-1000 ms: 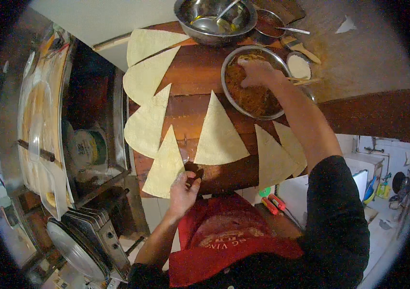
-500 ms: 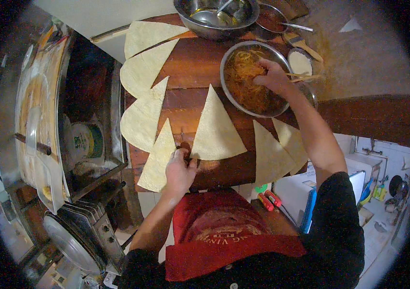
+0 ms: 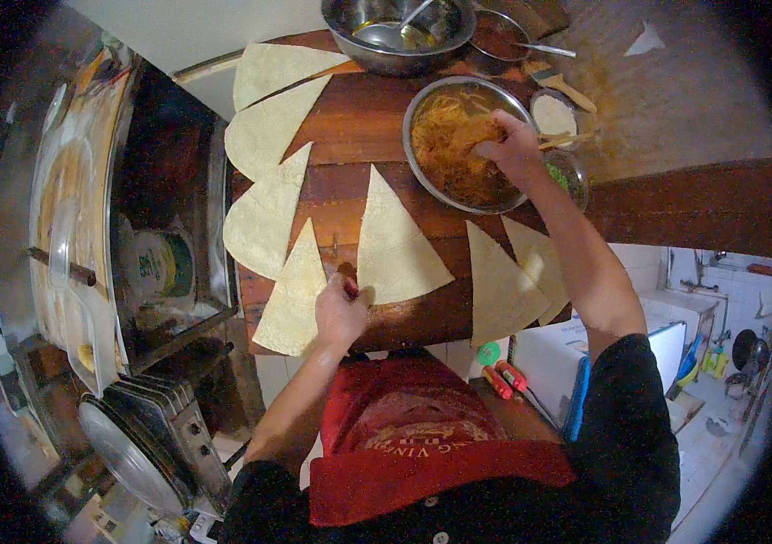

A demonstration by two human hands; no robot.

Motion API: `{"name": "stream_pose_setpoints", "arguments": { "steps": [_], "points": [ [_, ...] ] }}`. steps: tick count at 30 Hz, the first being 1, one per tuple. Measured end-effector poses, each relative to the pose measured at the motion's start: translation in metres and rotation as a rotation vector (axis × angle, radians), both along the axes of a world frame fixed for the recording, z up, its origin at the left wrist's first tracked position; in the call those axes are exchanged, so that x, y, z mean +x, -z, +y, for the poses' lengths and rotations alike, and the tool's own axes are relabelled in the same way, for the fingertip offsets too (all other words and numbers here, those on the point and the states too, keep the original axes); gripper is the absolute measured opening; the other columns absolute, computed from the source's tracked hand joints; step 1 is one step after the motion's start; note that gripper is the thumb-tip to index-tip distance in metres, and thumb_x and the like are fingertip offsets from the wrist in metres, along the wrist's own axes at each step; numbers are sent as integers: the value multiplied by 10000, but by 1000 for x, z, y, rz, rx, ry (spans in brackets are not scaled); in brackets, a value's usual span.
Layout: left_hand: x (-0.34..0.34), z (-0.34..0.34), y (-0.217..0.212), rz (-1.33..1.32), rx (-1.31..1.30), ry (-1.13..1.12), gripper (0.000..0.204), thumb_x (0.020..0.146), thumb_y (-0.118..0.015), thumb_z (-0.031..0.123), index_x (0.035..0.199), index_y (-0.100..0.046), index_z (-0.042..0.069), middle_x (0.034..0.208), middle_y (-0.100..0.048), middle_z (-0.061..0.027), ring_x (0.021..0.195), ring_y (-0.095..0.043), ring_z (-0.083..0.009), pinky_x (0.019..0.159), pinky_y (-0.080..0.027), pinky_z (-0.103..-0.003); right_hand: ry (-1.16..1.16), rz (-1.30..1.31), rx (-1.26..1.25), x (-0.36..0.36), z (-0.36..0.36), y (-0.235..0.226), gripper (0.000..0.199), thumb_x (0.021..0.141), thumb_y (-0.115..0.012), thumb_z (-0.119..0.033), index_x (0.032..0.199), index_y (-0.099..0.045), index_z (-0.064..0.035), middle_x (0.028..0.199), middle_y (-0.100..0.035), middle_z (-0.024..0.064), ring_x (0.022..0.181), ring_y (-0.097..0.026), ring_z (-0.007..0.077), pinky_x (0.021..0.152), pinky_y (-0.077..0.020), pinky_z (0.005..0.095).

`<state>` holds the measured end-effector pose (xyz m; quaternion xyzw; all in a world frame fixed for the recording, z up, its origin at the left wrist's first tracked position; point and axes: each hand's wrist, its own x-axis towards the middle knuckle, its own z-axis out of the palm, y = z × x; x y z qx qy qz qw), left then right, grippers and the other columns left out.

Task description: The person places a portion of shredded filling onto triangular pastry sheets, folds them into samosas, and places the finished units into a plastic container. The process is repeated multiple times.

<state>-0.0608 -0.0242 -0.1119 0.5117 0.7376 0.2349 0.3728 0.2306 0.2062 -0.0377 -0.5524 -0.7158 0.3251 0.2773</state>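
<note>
We had the wooden bench in front of us, the big steel bowl at its far edge w/ a bit of yellowish liq. and a ladle in it. Next size down, the mixing bowl sat nr. the far R, w/ orange-brown shreds, strands running every which way.

Then the dough: the ctr. triangle pointed away from us, long axis near-to-far, tip a touch L, wide end nr. us. The near-L triangle also pointed away, tip leaning R. Three L-side triangles fanned out, round ends L, tips R or far-R. Two R-side triangles lay together, tips away & a bit L.

Our R hand was in the mixing bowl, fingers & thumb drawn in narrow on a clump of shreds. Our L hand was curled btwn. the near-L & ctr. triangles, nr. their wide ends; couldn't tell if it held anything.

Smaller stuff: a pot beside the steel bowl, w/ red-brown contents & a metal handle sticking out R; a small bowl w/ green bits, partly behind our R arm; a dish of pale stuff; a flat brush, handle toward us & R.
</note>
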Motion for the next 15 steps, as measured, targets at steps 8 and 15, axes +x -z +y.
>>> {"name": "stream_pose_setpoints", "arguments": {
  "steps": [8, 15],
  "points": [
    [-5, 0, -17, 23, -62, 3, 280, 747, -711, 245, 777, -571, 4, 714, -618, -197, 692, -622, -374, 654, -490, -433, 38, 273, -175, 10, -5, 12, 320, 736, -666, -42, 1050, -607, -24, 964, -665, 72, 896, -632, 171, 787, -515, 304],
    [-13, -1, -3, 24, -26, 46, 283, 749, -716, 238, 781, -584, -10, 734, -631, -201, 711, -625, -383, 664, -493, -435, 25, 448, -211, -22, -52, -37, 380, 694, -672, -3, 1066, -597, -15, 987, -660, 56, 888, -630, 157, 815, -519, 292]
  ]
}}
